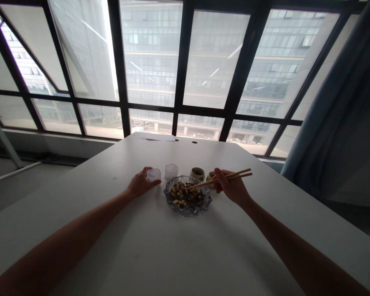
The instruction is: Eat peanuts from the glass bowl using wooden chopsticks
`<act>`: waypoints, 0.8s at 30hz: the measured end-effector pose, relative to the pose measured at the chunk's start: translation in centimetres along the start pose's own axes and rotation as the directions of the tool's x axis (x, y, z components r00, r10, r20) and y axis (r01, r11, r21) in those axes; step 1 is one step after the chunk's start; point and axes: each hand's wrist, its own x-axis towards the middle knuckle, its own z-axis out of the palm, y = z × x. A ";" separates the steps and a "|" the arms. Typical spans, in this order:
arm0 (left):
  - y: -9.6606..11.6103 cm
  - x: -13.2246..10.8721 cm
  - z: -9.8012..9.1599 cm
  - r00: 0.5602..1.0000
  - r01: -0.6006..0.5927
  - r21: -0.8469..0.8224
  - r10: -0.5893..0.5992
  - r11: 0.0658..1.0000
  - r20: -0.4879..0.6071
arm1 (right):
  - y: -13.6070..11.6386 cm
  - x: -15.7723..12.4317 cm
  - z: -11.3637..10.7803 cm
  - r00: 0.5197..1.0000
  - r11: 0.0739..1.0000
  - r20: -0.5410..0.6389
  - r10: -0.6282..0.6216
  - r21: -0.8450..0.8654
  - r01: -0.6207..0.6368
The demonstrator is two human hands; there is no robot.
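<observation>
My left hand [141,182] is closed around the side of a small translucent plastic cup [154,176] on the table. Between the fingers of my right hand [231,186] is a pair of wooden chopsticks [239,174], tips pointing left over a scalloped glass bowl [188,211]. Nuts in their shells, some pale and some darker, fill the bowl [179,194]. Whether the chopstick tips grip a nut is too small to tell. Just behind the bowl stands a second translucent cup [172,171]. Beside it is a pale ceramic cup [197,174]; another ceramic cup [210,176] is partly hidden by my right hand.
All of this stands on a long white table [185,255]. Papers [154,136] lie at its far end, near dark round holes [194,142] in the top. Beyond are large windows with dark frames, and a blue-grey curtain [323,119] hangs at right.
</observation>
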 end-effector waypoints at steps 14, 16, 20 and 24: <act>0.2 0.0 -0.1 0.999 0.037 -0.014 -0.036 0.999 0.040 | 1.2 0.8 0.0 0.964 0.939 -0.128 0.233 0.289 -0.188; 0.2 0.0 0.0 0.999 0.032 -0.015 -0.031 0.999 0.042 | 1.6 1.2 0.1 0.925 0.869 -0.127 0.359 0.407 -0.281; 0.0 0.1 0.1 0.999 0.016 0.001 -0.016 1.000 0.033 | 1.6 1.5 0.2 0.885 0.781 -0.090 0.457 0.516 -0.350; 0.0 0.1 0.1 0.999 0.021 0.019 -0.021 1.000 0.032 | 1.2 1.3 -0.4 0.940 0.917 -0.254 0.229 0.381 -0.120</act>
